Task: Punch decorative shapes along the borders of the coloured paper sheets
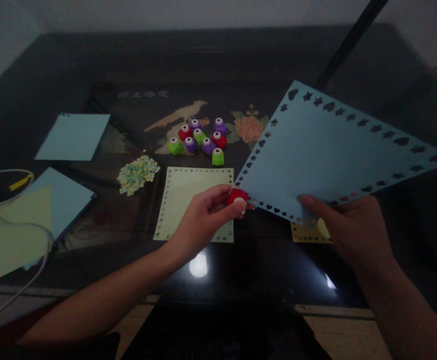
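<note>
My left hand [212, 212] is closed around a red craft punch [238, 196], thumb on its white button. The punch sits at the left corner of a blue sheet of paper [327, 150]. Heart, star and flower shaped holes run along the edges of this sheet. My right hand [353, 220] pinches its lower edge, thumb on top, and holds it tilted above the table. Under my left hand lies a pale green sheet [188, 195] with a punched border. Part of a yellow punched sheet [308, 233] shows beneath the blue one.
Several purple, red and green craft punches [198, 136] stand in a cluster at the table's middle. Left of them lies a heap of paper cutouts [137, 174]. Another blue sheet [75, 137], stacked papers [70, 205] and a white cable [47, 245] are at the left.
</note>
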Available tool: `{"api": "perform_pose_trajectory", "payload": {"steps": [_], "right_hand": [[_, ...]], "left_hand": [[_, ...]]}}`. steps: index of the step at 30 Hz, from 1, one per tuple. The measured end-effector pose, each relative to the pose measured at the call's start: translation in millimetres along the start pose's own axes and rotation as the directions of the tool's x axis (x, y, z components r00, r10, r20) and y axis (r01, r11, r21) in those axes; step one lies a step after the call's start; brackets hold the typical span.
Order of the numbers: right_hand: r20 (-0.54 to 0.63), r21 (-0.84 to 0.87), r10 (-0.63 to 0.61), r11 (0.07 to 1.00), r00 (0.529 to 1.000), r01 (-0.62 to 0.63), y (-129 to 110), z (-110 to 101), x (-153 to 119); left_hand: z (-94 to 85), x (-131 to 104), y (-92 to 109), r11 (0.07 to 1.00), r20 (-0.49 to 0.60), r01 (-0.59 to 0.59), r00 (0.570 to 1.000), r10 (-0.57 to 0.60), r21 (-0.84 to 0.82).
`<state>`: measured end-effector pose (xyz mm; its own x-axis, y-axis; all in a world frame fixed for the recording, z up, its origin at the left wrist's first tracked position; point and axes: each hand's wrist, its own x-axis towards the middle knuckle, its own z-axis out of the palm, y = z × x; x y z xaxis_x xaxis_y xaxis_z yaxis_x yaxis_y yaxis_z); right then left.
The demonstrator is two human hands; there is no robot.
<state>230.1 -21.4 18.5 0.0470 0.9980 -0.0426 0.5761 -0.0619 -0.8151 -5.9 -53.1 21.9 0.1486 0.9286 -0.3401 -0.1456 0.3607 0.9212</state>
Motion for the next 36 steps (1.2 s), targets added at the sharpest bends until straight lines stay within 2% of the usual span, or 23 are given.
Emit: {"api": "perform_pose_trajectory", "payload": {"steps": [18,29,36], "right_hand": [[0.008,-0.001,-0.013,1.0,1.0,0.013,-4.8,-0.1,0.2],[0.01,-0.028,0.001,1.0,1.0,0.0,-4.0,0.1,-0.1],[0.017,0.024,-0.007,1.0,1.0,0.007,-1.4,-0.4,0.3]], "left_hand": [[-1.7,0.4,-2.8,1.0,0.011,-0.023,1.0,0.023,0.015],[-1.1,0.3,-3.3,0.999,0.014,-0.029,0.999,0.029,-0.02],[-0.2,0.6,-2.3,0.997,0.024,-0.033,0.999,0.034,-0.068]]}}
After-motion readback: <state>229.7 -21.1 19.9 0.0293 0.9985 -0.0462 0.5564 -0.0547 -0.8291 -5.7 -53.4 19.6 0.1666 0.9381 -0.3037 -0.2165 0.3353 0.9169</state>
